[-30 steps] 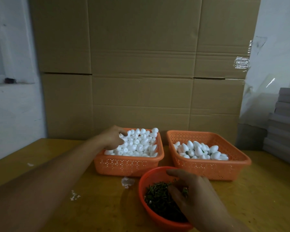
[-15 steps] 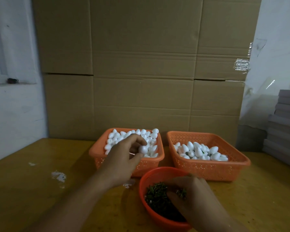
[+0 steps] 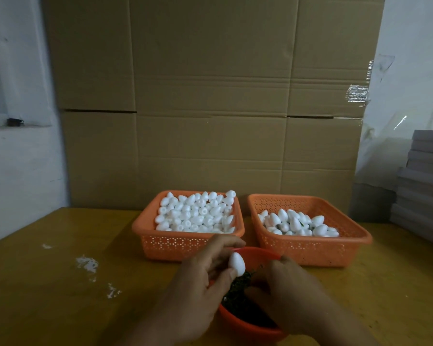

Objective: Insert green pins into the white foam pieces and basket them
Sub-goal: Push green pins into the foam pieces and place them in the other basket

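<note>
My left hand (image 3: pixel 200 275) pinches one white egg-shaped foam piece (image 3: pixel 237 263) between thumb and fingers, just above the round orange bowl (image 3: pixel 250 328) of green pins (image 3: pixel 238 295). My right hand (image 3: pixel 290 293) reaches into that bowl with its fingers curled down among the pins; whether it holds one is hidden. Behind the bowl stand two orange baskets: the left basket (image 3: pixel 160 242) is heaped with plain foam pieces, the right basket (image 3: pixel 345 245) holds a smaller layer of foam pieces with bits of green showing.
The yellow-brown table (image 3: pixel 48 283) carries white crumbs (image 3: pixel 86 263) at the left. A wall of cardboard boxes (image 3: pixel 210 108) rises right behind the baskets. Grey stacked boards (image 3: pixel 425 186) stand at the right edge.
My left hand left the left basket with one foam piece and brought it back over the pin bowl. My right hand stayed in the bowl, shifting slightly among the pins.
</note>
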`<state>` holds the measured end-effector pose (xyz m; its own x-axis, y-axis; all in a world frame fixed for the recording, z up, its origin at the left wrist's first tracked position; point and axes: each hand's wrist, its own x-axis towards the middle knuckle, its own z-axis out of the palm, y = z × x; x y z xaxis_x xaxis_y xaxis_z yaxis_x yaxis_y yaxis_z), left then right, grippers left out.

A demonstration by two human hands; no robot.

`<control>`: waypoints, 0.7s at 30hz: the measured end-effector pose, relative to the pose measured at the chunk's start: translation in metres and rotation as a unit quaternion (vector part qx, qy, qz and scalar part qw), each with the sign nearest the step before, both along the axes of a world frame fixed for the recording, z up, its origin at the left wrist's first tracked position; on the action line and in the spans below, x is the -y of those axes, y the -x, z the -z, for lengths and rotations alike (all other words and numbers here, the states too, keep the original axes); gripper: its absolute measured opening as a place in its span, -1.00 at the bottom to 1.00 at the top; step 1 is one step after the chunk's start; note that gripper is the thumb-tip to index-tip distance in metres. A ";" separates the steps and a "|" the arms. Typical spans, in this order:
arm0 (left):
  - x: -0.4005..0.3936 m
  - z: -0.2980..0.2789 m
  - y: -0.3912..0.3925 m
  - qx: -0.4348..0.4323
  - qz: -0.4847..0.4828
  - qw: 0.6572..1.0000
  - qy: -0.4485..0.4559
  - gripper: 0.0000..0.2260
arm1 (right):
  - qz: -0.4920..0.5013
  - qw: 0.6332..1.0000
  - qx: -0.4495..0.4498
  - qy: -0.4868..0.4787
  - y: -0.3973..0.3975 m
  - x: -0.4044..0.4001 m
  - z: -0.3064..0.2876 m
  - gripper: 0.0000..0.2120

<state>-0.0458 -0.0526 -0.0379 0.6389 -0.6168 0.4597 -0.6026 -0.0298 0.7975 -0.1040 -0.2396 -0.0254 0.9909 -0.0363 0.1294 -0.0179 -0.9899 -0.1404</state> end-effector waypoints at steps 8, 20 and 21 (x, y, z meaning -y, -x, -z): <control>0.002 -0.001 0.006 -0.045 0.007 0.999 0.022 -0.79 | -0.017 0.995 -0.098 0.029 -0.012 -0.008 -0.002 -0.69; 0.001 -0.007 0.006 -0.133 0.019 0.987 0.085 -0.78 | 0.050 0.999 -0.002 -0.018 -0.013 -0.008 0.007 -0.77; 0.002 -0.007 0.006 -0.142 0.020 0.985 0.093 -0.77 | 0.054 0.998 0.010 -0.031 -0.013 -0.008 0.007 -0.78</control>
